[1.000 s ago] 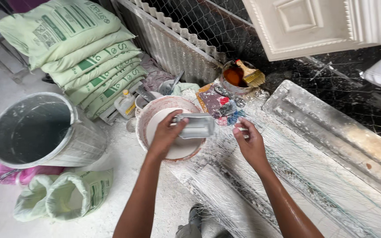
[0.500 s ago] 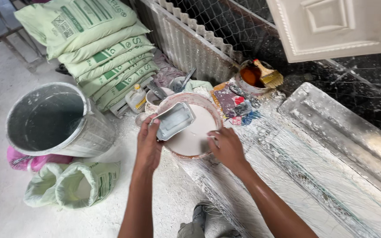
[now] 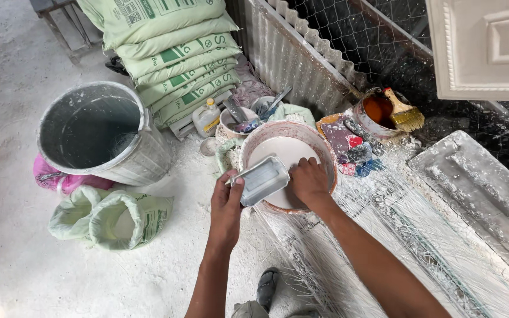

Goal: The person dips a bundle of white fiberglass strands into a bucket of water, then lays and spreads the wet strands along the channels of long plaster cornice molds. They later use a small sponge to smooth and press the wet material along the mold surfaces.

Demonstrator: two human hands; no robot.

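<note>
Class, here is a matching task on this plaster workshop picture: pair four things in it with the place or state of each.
Things
1. round bowl of white plaster mix
2. large grey metal bucket
3. yellow-bristled brush
4. pale green sacks

Places or states
A. stacked beside the corrugated sheet
B. resting across a small pot of orange-brown liquid
C. under the left hand and right hand, with a grey rectangular scoop over it
D. standing on the floor, left of the bowl

Pairs: 1-C, 2-D, 3-B, 4-A
</note>
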